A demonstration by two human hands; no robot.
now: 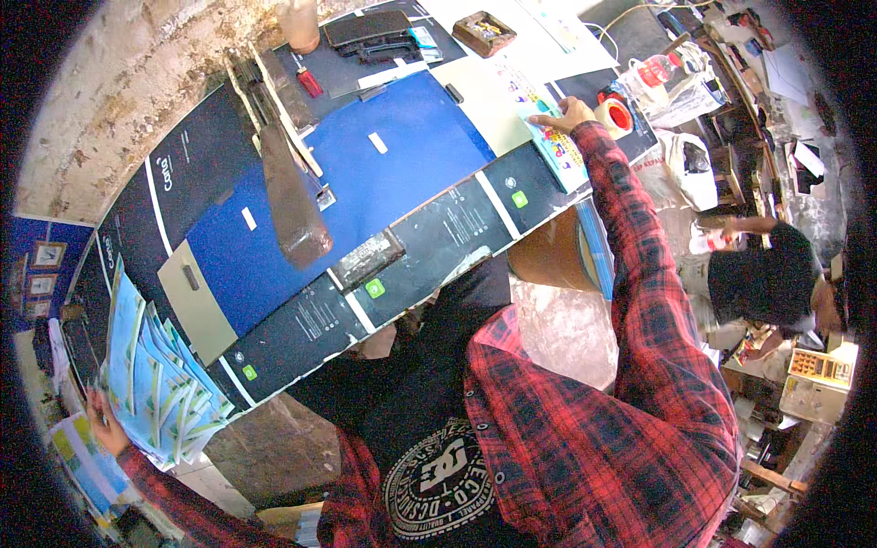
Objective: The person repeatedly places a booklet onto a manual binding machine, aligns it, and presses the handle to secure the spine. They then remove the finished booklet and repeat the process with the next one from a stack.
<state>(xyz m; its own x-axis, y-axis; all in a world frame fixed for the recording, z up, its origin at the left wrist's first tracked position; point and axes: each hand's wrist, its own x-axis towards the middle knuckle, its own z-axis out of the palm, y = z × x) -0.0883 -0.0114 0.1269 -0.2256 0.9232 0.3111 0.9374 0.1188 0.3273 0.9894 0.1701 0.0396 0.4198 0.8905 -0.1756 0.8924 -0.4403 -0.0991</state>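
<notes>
My right hand [568, 116] reaches to the far right of the table. Its fingers are apart and rest on the top edge of a colourful booklet [559, 157] lying near the table's edge. Down at the left, my left hand [110, 427] is against the outer side of a fanned, uneven pile of light blue booklets [164, 388]. Its fingers look stretched out along the pile, somewhat blurred. Between the hands lies a blue board [365, 164] with cream end strips, bearing a long brown metal bar [290, 201] with a wooden-edged frame.
Tape rolls [614, 117] and a bottle [656, 69] stand beyond my right hand. A red-handled tool [309, 82], a black stapler-like tool [373, 44] and a small wooden box [484, 35] lie along the back. A brown bucket [548, 251] sits below the table edge. Another person [763, 274] is at right.
</notes>
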